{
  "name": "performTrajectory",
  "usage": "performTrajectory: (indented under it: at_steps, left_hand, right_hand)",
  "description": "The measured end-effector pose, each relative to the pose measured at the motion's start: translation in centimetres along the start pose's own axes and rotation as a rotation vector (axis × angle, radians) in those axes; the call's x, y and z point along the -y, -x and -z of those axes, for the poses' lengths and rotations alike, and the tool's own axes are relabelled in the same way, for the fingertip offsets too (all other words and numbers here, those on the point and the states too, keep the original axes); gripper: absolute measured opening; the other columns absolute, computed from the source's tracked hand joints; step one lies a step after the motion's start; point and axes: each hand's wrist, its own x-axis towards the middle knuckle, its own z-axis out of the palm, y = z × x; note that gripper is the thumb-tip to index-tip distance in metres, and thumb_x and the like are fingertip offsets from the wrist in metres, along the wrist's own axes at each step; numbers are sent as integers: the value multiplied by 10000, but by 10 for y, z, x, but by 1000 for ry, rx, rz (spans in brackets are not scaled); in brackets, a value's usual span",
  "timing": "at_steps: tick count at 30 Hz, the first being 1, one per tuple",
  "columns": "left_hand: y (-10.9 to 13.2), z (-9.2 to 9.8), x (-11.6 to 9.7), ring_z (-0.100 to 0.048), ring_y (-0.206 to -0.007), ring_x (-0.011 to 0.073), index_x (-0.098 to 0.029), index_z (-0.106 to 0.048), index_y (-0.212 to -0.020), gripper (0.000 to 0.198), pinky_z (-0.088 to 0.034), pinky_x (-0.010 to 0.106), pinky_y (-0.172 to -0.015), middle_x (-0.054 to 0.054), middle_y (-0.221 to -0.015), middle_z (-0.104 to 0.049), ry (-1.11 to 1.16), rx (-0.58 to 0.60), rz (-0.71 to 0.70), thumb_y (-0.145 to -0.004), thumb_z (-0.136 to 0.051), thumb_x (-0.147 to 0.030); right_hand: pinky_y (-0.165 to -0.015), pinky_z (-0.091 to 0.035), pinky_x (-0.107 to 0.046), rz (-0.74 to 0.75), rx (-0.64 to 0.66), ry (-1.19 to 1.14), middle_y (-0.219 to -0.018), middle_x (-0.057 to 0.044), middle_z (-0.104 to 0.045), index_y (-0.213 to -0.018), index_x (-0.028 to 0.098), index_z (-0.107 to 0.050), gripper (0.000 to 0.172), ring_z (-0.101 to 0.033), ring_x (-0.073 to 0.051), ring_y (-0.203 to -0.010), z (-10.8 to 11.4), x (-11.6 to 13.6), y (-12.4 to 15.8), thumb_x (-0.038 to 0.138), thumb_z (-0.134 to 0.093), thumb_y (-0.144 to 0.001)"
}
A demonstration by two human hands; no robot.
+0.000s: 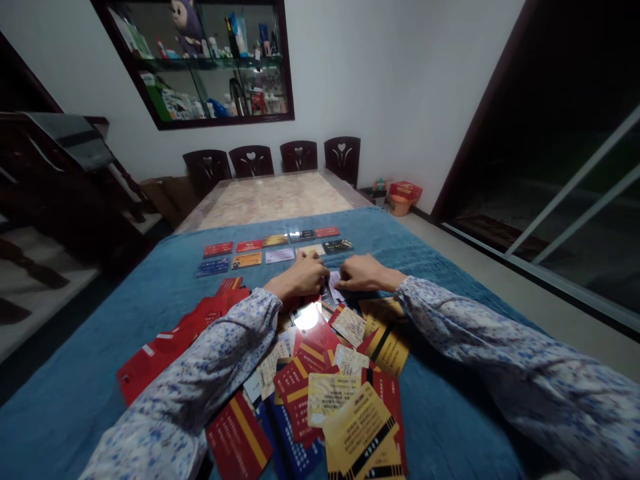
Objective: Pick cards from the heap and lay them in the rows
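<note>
My left hand [307, 272] is closed, fingers curled down at the far edge of a loose heap of cards [320, 340]; what its fingertips hold is hidden. Close beside it, my right hand [364, 272] is closed on a pale lilac card [335, 285], which shows between the two hands. The heap mixes red, yellow, blue and cream printed cards, overlapping at many angles. Beyond the hands lie two rows of single cards, among them a white card [280, 256], an orange card [247, 261] and a black card [338, 246].
Red packets or cards [175, 340] lie overlapped left of my left forearm. A blue cloth [125, 313] covers the near table, with the bare marble-patterned top [285, 197] beyond. Several dark chairs [343, 157] stand at the far end, below a wall cabinet [220, 63].
</note>
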Motion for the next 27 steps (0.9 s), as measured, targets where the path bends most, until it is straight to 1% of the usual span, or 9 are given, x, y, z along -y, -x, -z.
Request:
performTrajectory:
  at_steps: [3, 6, 8, 12, 17, 21, 23, 27]
  left_hand:
    - [0, 0, -2, -491, -1146, 309, -181, -738, -946, 230, -355, 456, -928, 135, -1109, -712, -9, 15, 13, -936, -513, -226]
    - [0, 0, -2, -495, -1151, 308, -185, -747, -1003, 251, -355, 458, -939, 134, -1123, -701, 2, 15, 25, -950, -507, -233]
    - [1, 0, -3, -495, -1152, 305, -194, -747, -1029, 257, -355, 459, -947, 129, -1128, -696, 18, 9, 30, -955, -504, -235]
    - [1, 0, -4, -488, -1159, 313, -191, -748, -1005, 246, -354, 468, -946, 134, -1136, -687, 41, 13, 33, -941, -514, -233]
    - [0, -1, -7, -487, -1111, 310, -185, -746, -989, 272, -364, 484, -933, 144, -1106, -674, 8, 5, 23, -939, -487, -251]
    - [1, -1, -8, -486, -1084, 305, -205, -733, -1030, 275, -381, 497, -927, 136, -1090, -656, -27, 15, 19, -911, -486, -223]
    - [1, -1, -9, -487, -1086, 309, -205, -725, -1054, 279, -389, 504, -923, 141, -1102, -650, -40, 31, 27, -893, -497, -207]
    - [-1, 0, -10, -488, -1114, 326, -172, -714, -1056, 269, -399, 513, -933, 167, -1149, -641, -43, 50, 33, -878, -512, -187]
  right_hand:
    - [-775, -507, -309, -54, 14, -80, -1052, -145, -789, -1021, 184, -823, 401, -731, -297, -998, 0, 3, -1, 503, -615, -896]
    - [-740, -498, -286, -96, 28, -156, -1042, -131, -791, -1043, 173, -815, 379, -730, -275, -976, 0, 6, -1, 464, -627, -890]
    - [-733, -497, -280, -128, 39, -188, -1049, -128, -790, -1054, 169, -810, 381, -728, -269, -976, 1, 8, -2, 459, -629, -887]
    - [-750, -503, -274, -164, 45, -193, -1090, -122, -783, -1075, 181, -801, 370, -723, -265, -1009, 2, 10, -5, 447, -631, -883]
    - [-810, -513, -287, -155, 25, -160, -1169, -122, -768, -1103, 201, -790, 356, -709, -277, -1084, 0, 7, -9, 437, -625, -894]
    - [-839, -516, -322, -142, -9, -146, -1200, -118, -756, -1121, 222, -771, 347, -695, -291, -1110, -4, 0, -11, 449, -632, -898]
    - [-828, -512, -324, -113, -21, -146, -1200, -117, -752, -1141, 223, -752, 383, -691, -292, -1104, -6, -3, -11, 494, -642, -893]
    - [-795, -500, -317, -25, -13, -139, -1183, -119, -744, -1191, 207, -709, 512, -687, -289, -1069, -6, -6, -5, 597, -662, -863]
